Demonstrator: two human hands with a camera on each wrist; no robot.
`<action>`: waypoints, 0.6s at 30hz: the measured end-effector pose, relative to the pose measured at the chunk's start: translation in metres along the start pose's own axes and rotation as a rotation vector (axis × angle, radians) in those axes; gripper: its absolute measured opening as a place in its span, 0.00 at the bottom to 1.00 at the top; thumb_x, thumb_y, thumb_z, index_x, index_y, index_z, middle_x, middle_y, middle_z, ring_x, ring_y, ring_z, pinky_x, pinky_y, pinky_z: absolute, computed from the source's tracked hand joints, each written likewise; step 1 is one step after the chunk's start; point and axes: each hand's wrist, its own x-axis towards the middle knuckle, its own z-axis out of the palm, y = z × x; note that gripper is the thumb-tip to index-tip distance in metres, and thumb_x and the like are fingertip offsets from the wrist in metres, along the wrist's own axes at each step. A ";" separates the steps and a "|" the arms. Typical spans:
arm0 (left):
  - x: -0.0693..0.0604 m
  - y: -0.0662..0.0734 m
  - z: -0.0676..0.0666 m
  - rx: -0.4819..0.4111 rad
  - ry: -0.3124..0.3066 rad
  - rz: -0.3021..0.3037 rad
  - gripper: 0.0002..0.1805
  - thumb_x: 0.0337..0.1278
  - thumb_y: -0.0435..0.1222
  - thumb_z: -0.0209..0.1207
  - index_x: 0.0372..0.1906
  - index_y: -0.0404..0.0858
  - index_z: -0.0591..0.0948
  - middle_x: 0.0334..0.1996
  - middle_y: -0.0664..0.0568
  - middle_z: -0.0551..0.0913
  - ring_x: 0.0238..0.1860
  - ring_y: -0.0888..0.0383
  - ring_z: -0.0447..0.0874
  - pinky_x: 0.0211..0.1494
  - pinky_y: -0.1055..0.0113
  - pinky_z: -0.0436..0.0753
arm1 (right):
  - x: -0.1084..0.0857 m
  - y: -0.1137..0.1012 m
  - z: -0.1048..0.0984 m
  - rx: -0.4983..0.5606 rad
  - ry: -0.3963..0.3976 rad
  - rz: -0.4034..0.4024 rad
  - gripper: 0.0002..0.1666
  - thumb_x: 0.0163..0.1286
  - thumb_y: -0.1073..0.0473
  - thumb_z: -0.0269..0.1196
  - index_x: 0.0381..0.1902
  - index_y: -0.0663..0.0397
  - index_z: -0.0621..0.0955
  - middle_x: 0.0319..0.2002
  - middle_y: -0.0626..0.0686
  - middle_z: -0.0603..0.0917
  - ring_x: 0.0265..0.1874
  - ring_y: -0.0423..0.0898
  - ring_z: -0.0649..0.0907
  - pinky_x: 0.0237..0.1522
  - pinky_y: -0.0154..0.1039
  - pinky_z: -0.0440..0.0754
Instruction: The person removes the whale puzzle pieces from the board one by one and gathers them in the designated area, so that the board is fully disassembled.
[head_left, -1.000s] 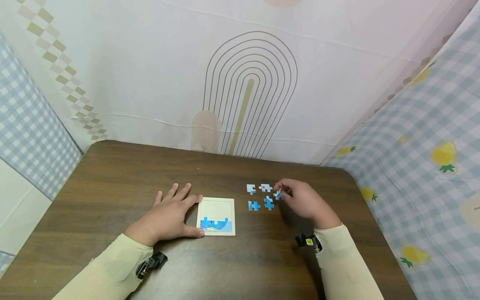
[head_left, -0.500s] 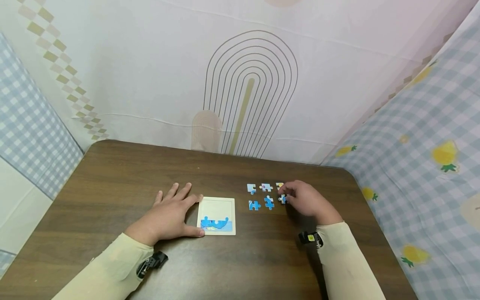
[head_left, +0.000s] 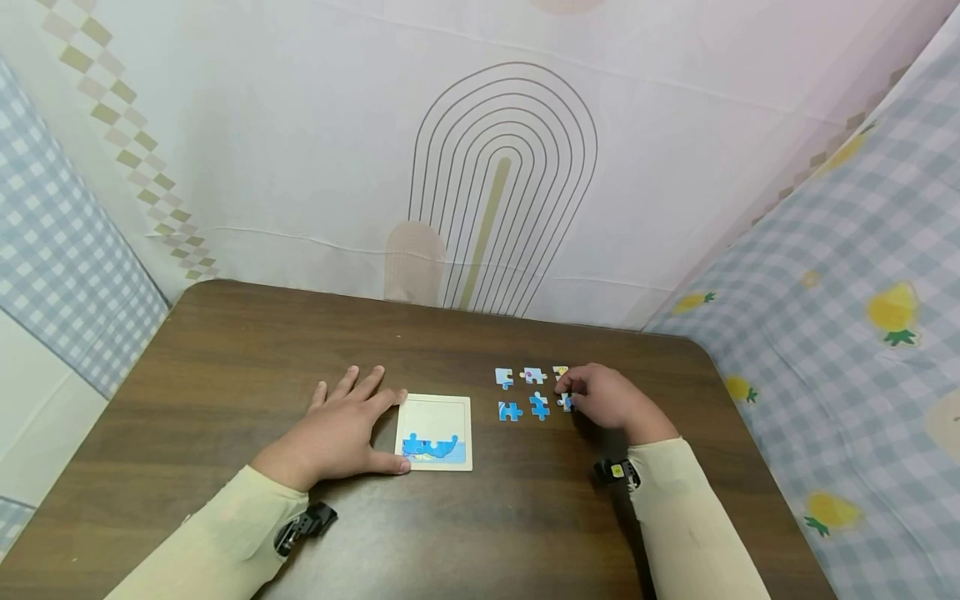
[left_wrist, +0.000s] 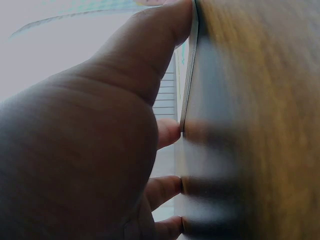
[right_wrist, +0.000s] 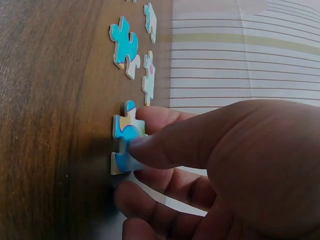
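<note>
My left hand (head_left: 333, 433) lies spread on the table, its thumb and index finger touching the left edge of a square wooden puzzle frame (head_left: 433, 399). Joined blue pieces (head_left: 435, 448) fill the frame's lower part. To its right, loose pieces lie in two rows, among them a blue piece (head_left: 539, 406) and a pale one (head_left: 533, 376). My right hand (head_left: 611, 402) is at their right end, thumb and fingers pinching a blue-and-white piece (head_left: 565, 402). In the right wrist view, the thumb covers part of that piece (right_wrist: 122, 162), beside a patterned piece (right_wrist: 131, 125).
The brown table (head_left: 480, 533) meets a pale patterned cloth (head_left: 300, 167) at its back edge. Checked cloth (head_left: 810, 300) hangs along the right side, and more hangs at the left. Each wrist carries a small black camera.
My right hand has shifted slightly right, and the blue-and-white piece has moved right and nearer the front. The yellow-marked piece in the back row has come into view. My left hand stays put.
</note>
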 end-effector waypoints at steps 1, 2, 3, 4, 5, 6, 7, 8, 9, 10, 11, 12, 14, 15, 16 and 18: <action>0.000 0.000 0.000 -0.001 -0.001 0.000 0.61 0.49 0.77 0.75 0.86 0.54 0.73 0.92 0.37 0.56 0.91 0.23 0.46 0.81 0.11 0.48 | 0.000 0.000 0.000 0.002 -0.003 0.006 0.15 0.79 0.71 0.63 0.53 0.51 0.90 0.40 0.51 0.87 0.38 0.46 0.81 0.48 0.50 0.84; 0.000 0.000 0.000 -0.001 -0.002 -0.001 0.61 0.50 0.77 0.75 0.86 0.54 0.72 0.92 0.37 0.56 0.91 0.23 0.46 0.81 0.11 0.48 | -0.001 -0.001 0.000 0.004 -0.005 0.009 0.14 0.79 0.71 0.64 0.53 0.51 0.90 0.41 0.51 0.87 0.38 0.46 0.81 0.48 0.50 0.84; 0.000 0.000 0.000 -0.001 -0.003 -0.001 0.61 0.50 0.77 0.75 0.86 0.54 0.72 0.92 0.37 0.56 0.91 0.23 0.46 0.81 0.11 0.48 | -0.001 -0.002 0.000 0.005 -0.006 0.013 0.14 0.79 0.71 0.64 0.53 0.52 0.90 0.41 0.52 0.87 0.38 0.46 0.81 0.48 0.51 0.84; 0.000 0.001 -0.001 -0.002 -0.004 -0.001 0.61 0.50 0.77 0.75 0.86 0.54 0.72 0.92 0.37 0.56 0.91 0.23 0.46 0.81 0.11 0.48 | -0.001 -0.002 0.000 0.006 -0.005 0.016 0.14 0.79 0.71 0.65 0.54 0.52 0.90 0.41 0.52 0.87 0.39 0.46 0.82 0.49 0.51 0.84; 0.000 0.001 -0.001 -0.001 -0.004 0.000 0.61 0.50 0.77 0.75 0.86 0.54 0.72 0.92 0.37 0.56 0.91 0.23 0.46 0.81 0.11 0.48 | -0.001 -0.002 0.000 0.006 -0.005 0.018 0.14 0.79 0.71 0.65 0.54 0.52 0.90 0.41 0.52 0.87 0.39 0.47 0.82 0.49 0.51 0.85; 0.000 0.001 -0.001 -0.001 -0.004 0.000 0.61 0.50 0.77 0.75 0.86 0.54 0.72 0.92 0.37 0.56 0.91 0.23 0.46 0.81 0.11 0.48 | -0.002 -0.002 0.000 0.005 -0.003 0.018 0.14 0.79 0.71 0.65 0.53 0.52 0.90 0.42 0.52 0.87 0.40 0.47 0.82 0.49 0.52 0.85; 0.000 0.001 -0.001 -0.001 -0.004 0.000 0.61 0.50 0.76 0.75 0.86 0.54 0.72 0.92 0.37 0.56 0.91 0.23 0.46 0.81 0.11 0.48 | -0.002 -0.002 0.001 0.005 -0.001 0.018 0.14 0.79 0.71 0.65 0.53 0.52 0.90 0.42 0.52 0.87 0.40 0.47 0.82 0.50 0.52 0.85; 0.000 0.001 -0.001 -0.001 -0.004 0.001 0.61 0.50 0.76 0.75 0.86 0.54 0.72 0.92 0.37 0.56 0.91 0.23 0.46 0.81 0.11 0.48 | -0.001 -0.002 0.001 0.003 0.002 0.019 0.14 0.79 0.71 0.65 0.53 0.52 0.90 0.42 0.52 0.88 0.41 0.47 0.83 0.51 0.53 0.85; 0.000 0.001 -0.001 -0.001 -0.003 0.001 0.61 0.50 0.76 0.75 0.86 0.54 0.72 0.92 0.37 0.56 0.91 0.23 0.46 0.81 0.11 0.48 | -0.001 -0.002 0.001 0.003 0.004 0.020 0.14 0.79 0.71 0.65 0.53 0.52 0.90 0.42 0.52 0.88 0.41 0.47 0.83 0.51 0.53 0.85; 0.000 0.001 0.000 0.000 -0.002 0.001 0.61 0.50 0.76 0.75 0.86 0.54 0.73 0.92 0.37 0.56 0.91 0.23 0.46 0.81 0.11 0.48 | -0.002 -0.002 0.001 0.003 0.005 0.018 0.13 0.79 0.71 0.65 0.53 0.52 0.90 0.42 0.52 0.88 0.41 0.47 0.83 0.51 0.54 0.85; 0.000 0.001 0.000 0.000 -0.002 0.001 0.61 0.50 0.76 0.75 0.86 0.54 0.72 0.92 0.37 0.56 0.91 0.23 0.46 0.81 0.11 0.48 | -0.002 -0.002 0.001 0.002 0.008 0.020 0.13 0.79 0.71 0.65 0.53 0.52 0.90 0.43 0.52 0.88 0.41 0.48 0.83 0.52 0.54 0.85; 0.001 0.001 0.000 0.001 -0.002 0.001 0.61 0.50 0.77 0.75 0.86 0.54 0.72 0.92 0.37 0.56 0.91 0.23 0.46 0.81 0.11 0.48 | -0.002 -0.003 0.000 0.000 0.013 0.021 0.13 0.79 0.71 0.65 0.53 0.51 0.89 0.43 0.52 0.88 0.42 0.48 0.84 0.51 0.54 0.85; 0.001 0.000 0.000 0.001 -0.002 0.000 0.61 0.49 0.77 0.75 0.86 0.55 0.72 0.92 0.37 0.56 0.91 0.23 0.46 0.81 0.11 0.48 | -0.004 -0.006 -0.002 -0.004 0.028 0.024 0.13 0.79 0.70 0.65 0.53 0.51 0.89 0.44 0.52 0.88 0.42 0.48 0.83 0.51 0.52 0.85; 0.001 0.000 0.000 0.001 -0.002 0.000 0.61 0.49 0.77 0.75 0.86 0.55 0.73 0.92 0.37 0.56 0.91 0.23 0.47 0.81 0.11 0.48 | -0.005 -0.009 -0.004 -0.006 0.037 0.022 0.13 0.79 0.70 0.65 0.54 0.51 0.89 0.44 0.52 0.88 0.42 0.48 0.83 0.49 0.52 0.84; 0.001 0.000 0.000 0.003 -0.001 0.000 0.61 0.49 0.77 0.75 0.86 0.55 0.73 0.92 0.37 0.56 0.91 0.23 0.47 0.81 0.11 0.48 | -0.006 -0.012 -0.006 -0.012 0.049 0.015 0.13 0.79 0.69 0.65 0.54 0.50 0.89 0.44 0.51 0.88 0.41 0.48 0.83 0.48 0.50 0.84; 0.000 0.000 0.000 0.006 0.003 0.000 0.61 0.49 0.77 0.75 0.86 0.55 0.73 0.92 0.37 0.56 0.91 0.23 0.47 0.80 0.11 0.49 | -0.008 -0.021 -0.010 -0.013 0.072 0.001 0.13 0.80 0.67 0.65 0.56 0.51 0.88 0.43 0.51 0.88 0.40 0.47 0.82 0.46 0.48 0.83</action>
